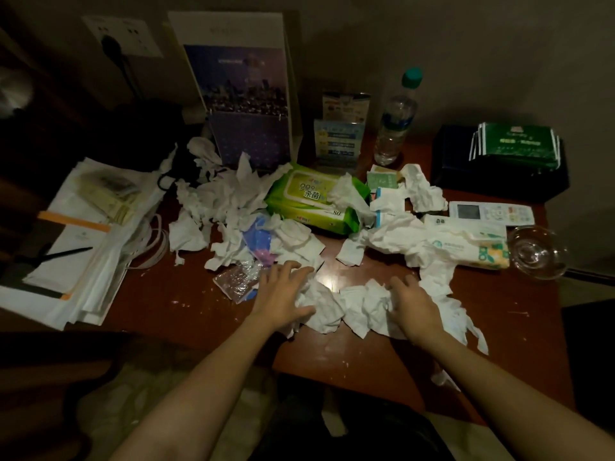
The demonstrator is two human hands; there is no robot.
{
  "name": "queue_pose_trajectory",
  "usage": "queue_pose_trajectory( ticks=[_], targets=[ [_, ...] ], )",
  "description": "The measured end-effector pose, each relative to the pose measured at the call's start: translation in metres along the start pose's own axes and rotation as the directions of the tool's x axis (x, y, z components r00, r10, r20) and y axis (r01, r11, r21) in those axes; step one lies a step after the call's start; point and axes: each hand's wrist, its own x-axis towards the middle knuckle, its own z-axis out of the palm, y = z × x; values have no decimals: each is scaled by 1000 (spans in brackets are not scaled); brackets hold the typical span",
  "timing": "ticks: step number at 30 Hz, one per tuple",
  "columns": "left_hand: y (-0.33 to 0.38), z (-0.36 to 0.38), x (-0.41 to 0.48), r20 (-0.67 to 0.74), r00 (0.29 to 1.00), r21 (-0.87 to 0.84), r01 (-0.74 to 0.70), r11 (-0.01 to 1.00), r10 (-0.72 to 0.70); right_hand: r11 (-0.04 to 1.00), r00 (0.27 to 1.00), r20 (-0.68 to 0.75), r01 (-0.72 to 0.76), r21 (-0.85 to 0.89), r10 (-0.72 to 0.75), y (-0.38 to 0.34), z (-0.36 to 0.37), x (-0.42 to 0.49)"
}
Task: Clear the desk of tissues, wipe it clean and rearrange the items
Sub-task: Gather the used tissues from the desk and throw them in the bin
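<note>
Both forearms reached in from the near edge of the desk (186,294), with the hands set on a tissue clump (332,306) just inside that edge. On the clump's left side, the left hand (283,294) lay with fingers extended and spread, pressing down without closing. On the right side, the right hand (412,304) had its fingers curled into the clump, gripping the paper. Bare wood showed in front of the hands, to the left as far as the paper stack (76,227), and at the near right corner. One tissue scrap (442,377) lay close to the front edge. Loose tissues (226,197) covered the centre of the desk behind the hands, lying against and partly over the wet wipes pack (309,201). More of them spread right over the tissue pack (472,251). A plastic wrapper (236,282) lay just beside the left hand. The glass bowl (539,257) and the remote control (489,212) sat near the right edge, and the dark tray (466,181) filled the far right corner. The water bottle (396,121) and a standing booklet (246,94) stood upright along the wall.
</note>
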Motion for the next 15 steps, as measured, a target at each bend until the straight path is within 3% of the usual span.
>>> queue_pose_trajectory(
  ticks=[6,11,15],
  targets=[
    [17,-4,6,25,1000,-28,9,1000,-8,961,985,-167,95,261,-52,2,-29,-16],
    [22,3,9,149,985,75,70,995,-81,973,991,-132,5,232,27,32,-37,-36],
    [37,7,10,156,988,20,17,1000,-20,989,998,-29,-48,143,52,51,-27,-41]
  ],
)
